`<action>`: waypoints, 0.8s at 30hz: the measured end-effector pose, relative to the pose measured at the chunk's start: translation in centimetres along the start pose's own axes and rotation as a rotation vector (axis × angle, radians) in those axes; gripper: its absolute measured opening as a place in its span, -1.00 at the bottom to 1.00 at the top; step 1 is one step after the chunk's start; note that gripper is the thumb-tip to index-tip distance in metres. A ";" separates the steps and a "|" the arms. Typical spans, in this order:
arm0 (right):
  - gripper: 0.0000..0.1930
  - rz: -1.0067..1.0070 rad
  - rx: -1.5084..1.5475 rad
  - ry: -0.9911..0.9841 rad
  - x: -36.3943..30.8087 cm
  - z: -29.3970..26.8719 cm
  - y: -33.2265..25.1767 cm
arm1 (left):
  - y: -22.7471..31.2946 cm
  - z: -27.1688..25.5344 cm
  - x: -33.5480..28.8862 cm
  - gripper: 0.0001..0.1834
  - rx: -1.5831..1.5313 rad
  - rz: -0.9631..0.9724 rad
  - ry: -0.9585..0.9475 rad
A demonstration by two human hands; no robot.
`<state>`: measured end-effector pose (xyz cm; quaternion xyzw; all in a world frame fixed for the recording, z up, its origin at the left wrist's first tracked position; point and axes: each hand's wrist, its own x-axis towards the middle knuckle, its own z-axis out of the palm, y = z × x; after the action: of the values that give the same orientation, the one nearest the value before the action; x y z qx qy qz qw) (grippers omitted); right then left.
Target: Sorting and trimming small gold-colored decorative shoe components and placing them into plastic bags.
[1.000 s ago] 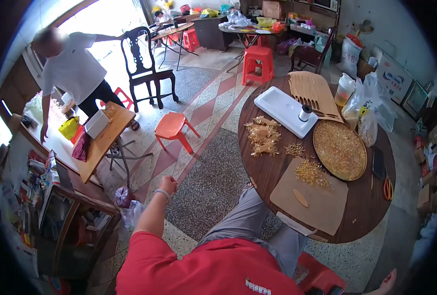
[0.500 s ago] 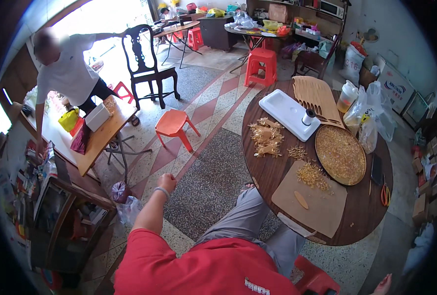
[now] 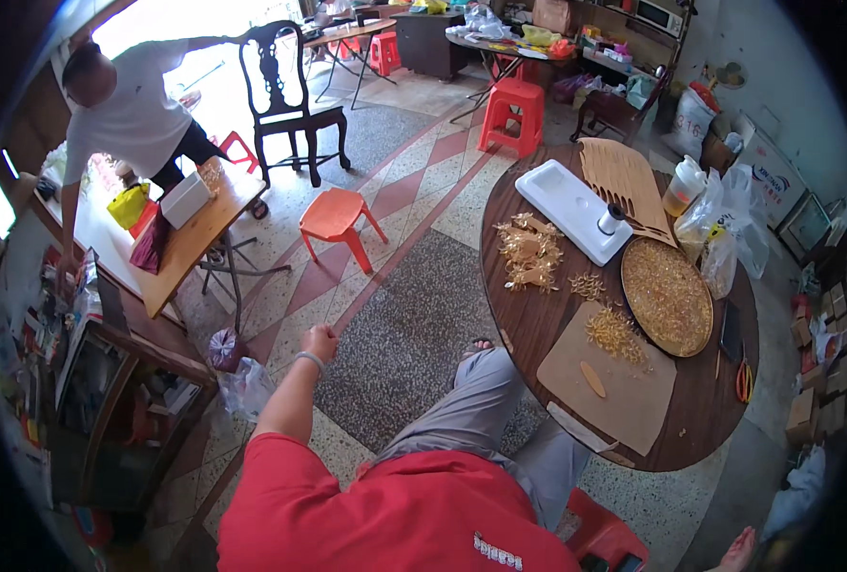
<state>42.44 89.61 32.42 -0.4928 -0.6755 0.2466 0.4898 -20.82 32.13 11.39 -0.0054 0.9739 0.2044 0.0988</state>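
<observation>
My left hand [image 3: 320, 341], with a pale band at the wrist, is held out over the speckled floor with its fingers curled in a fist; nothing shows in it. At the lower right edge, my right hand [image 3: 738, 550] is partly in view, its fingers stretched out and holding nothing visible. The round brown table [image 3: 528, 329] stands between them, touched by neither hand. On it lie a brown sheet [image 3: 624, 405] with a pile of small golden pieces [image 3: 616, 334], a flat oval wooden piece [image 3: 592, 378], and a round tray [image 3: 626, 270] full of tiny bits.
A white tray [image 3: 559, 205], slotted wooden board [image 3: 624, 181], plastic bags [image 3: 719, 224] and scissors [image 3: 745, 379] share the table. An orange stool [image 3: 333, 217] stands ahead. At left, another person in a white shirt [image 3: 128, 114] grips a dark carved chair [image 3: 276, 91]. A red seat [image 3: 605, 529] is beside me.
My view has shifted slightly, so the round table sits a little further right. The other person's head has turned downward. My left hand stays in a fist, and my right remains low at the edge.
</observation>
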 end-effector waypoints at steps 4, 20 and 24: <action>-0.76 0.070 0.156 -0.104 8.4 -12.9 17.1 | -2.2 3.4 2.2 -0.93 -0.075 -0.025 -0.068; -0.80 0.628 0.649 -0.062 9.6 -13.7 27.7 | -4.9 15.1 4.9 -0.92 -0.441 0.026 -0.137; -0.87 0.676 0.604 0.064 7.8 -12.1 29.7 | -2.7 19.0 4.0 -0.93 -0.467 0.040 -0.196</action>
<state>65.76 106.51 16.23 -0.5281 -0.3589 0.5636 0.5241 -20.98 37.37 -7.45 0.0109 0.8860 0.4252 0.1848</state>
